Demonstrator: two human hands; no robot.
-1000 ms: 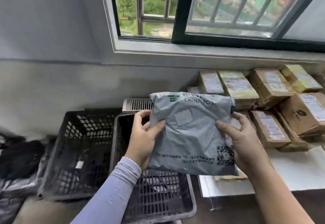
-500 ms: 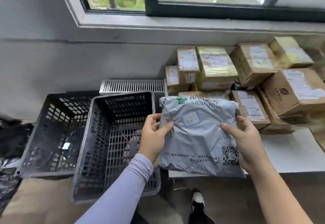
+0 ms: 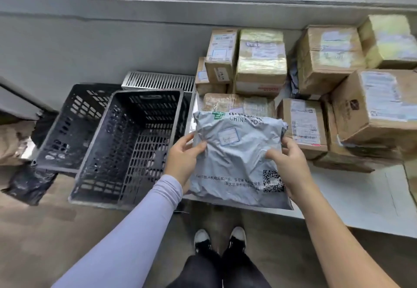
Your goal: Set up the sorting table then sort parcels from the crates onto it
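Over the near left edge of the white surface (image 3: 365,202), you hold a grey China Post mailer bag (image 3: 237,159) between both hands. It is crinkled plastic, with a green logo, a small blue-framed label and a QR code. Your left hand (image 3: 182,163) pinches its left edge, fingers curled behind; your right hand (image 3: 291,165) grips the right edge. Taped cardboard boxes (image 3: 316,61) crowd behind it, and black crates (image 3: 126,147) stand left.
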